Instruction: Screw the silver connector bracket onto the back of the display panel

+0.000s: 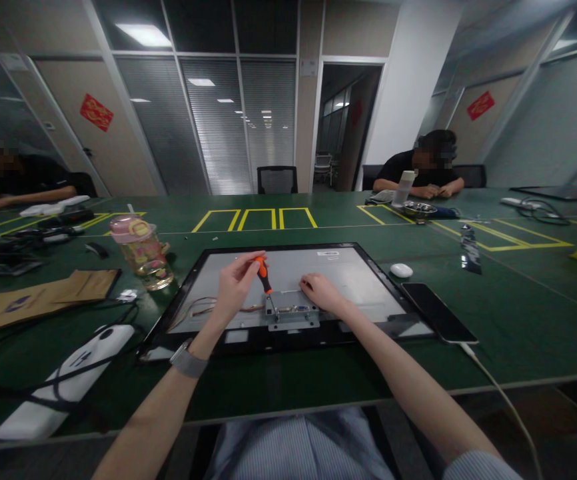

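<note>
My left hand (236, 283) pinches the top of an orange-and-black screwdriver (262, 272). The screwdriver leans slightly, its shaft pointing down at the left end of a small metal bracket box (293, 311) with connector ports. This box sits on the back of a flat display panel (248, 267), grey with a black frame, lying on the table. Curled fingers of my right hand (322, 293) rest at the box's upper right edge; whatever lies under the fingertips is hidden. Thin coloured wires (203, 307) run left from the box.
Left of the panel stand a pink-lidded bottle (141, 250), a brown paper envelope (43, 297) and a white power strip (68, 380) with black cables. To the right lie a white earbud case (401, 270) and a phone (438, 312) on a cable. Two people sit across the green table (248, 380).
</note>
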Demonstrator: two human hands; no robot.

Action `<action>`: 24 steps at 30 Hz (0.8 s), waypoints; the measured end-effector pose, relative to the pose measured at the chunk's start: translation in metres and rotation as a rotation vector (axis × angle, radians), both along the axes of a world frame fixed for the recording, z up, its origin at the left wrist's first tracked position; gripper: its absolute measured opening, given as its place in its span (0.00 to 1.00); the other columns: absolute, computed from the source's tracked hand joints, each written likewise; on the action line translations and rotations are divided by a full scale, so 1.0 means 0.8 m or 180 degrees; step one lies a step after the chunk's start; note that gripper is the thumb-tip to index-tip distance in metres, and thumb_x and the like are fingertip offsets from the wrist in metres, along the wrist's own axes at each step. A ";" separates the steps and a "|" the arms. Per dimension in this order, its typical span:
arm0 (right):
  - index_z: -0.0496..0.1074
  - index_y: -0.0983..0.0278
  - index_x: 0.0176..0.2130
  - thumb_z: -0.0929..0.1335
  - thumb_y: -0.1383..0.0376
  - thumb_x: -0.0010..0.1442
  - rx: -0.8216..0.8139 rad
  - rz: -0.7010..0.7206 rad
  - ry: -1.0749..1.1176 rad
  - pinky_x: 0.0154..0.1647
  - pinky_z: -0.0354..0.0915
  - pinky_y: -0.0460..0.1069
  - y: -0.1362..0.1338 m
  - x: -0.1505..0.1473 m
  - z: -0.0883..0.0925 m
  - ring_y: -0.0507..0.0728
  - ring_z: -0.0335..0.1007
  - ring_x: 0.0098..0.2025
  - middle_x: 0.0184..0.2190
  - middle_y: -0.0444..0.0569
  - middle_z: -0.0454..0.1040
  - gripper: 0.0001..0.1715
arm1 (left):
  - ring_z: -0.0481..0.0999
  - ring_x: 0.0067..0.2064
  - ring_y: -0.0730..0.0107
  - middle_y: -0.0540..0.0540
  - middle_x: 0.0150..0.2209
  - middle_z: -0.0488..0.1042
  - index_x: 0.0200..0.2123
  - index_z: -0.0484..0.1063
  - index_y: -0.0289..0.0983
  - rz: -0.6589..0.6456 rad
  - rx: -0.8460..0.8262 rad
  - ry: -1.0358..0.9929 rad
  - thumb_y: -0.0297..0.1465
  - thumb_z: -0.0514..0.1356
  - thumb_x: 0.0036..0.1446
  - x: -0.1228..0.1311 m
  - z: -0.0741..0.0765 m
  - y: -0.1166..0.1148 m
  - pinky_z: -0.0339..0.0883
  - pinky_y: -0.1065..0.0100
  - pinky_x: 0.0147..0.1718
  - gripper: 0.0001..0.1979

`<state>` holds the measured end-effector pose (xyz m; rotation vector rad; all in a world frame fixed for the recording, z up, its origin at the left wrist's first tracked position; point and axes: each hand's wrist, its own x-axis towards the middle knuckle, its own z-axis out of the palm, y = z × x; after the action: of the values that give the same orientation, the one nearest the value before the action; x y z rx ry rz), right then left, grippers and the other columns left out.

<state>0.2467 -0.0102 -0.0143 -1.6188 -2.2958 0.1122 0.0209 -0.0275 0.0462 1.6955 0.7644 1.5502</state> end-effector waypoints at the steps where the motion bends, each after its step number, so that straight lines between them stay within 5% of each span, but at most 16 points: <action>1: 0.72 0.66 0.36 0.60 0.66 0.65 0.0008 0.0007 -0.0004 0.39 0.57 0.46 0.000 0.000 0.000 0.57 0.70 0.42 0.36 0.54 0.76 0.13 | 0.78 0.39 0.68 0.43 0.38 0.77 0.42 0.75 0.34 0.0031 0.0064 0.0031 0.33 0.60 0.56 0.000 -0.001 0.001 0.72 0.67 0.42 0.12; 6: 0.72 0.66 0.35 0.60 0.67 0.65 0.0036 0.0027 -0.0016 0.40 0.57 0.46 -0.002 0.000 0.001 0.56 0.70 0.41 0.35 0.54 0.76 0.13 | 0.76 0.39 0.70 0.45 0.39 0.75 0.40 0.77 0.36 0.0189 0.0276 0.0212 0.34 0.60 0.56 0.000 0.000 0.000 0.70 0.71 0.39 0.11; 16: 0.72 0.66 0.36 0.60 0.66 0.65 0.0029 0.0019 -0.0007 0.40 0.57 0.46 0.000 0.001 0.000 0.57 0.70 0.42 0.36 0.54 0.76 0.13 | 0.79 0.43 0.58 0.38 0.47 0.76 0.46 0.74 0.33 -0.0300 -0.0316 -0.0179 0.36 0.59 0.57 0.001 0.004 -0.003 0.73 0.59 0.44 0.16; 24: 0.72 0.66 0.37 0.60 0.66 0.66 -0.0015 0.0016 0.0015 0.41 0.57 0.47 0.000 0.000 0.000 0.57 0.70 0.42 0.37 0.54 0.76 0.13 | 0.79 0.40 0.64 0.41 0.40 0.79 0.42 0.76 0.34 0.0114 -0.0091 0.0055 0.35 0.63 0.52 -0.001 0.001 0.001 0.72 0.63 0.45 0.15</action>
<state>0.2470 -0.0104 -0.0143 -1.6136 -2.2979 0.1224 0.0201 -0.0268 0.0469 1.6848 0.8262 1.5433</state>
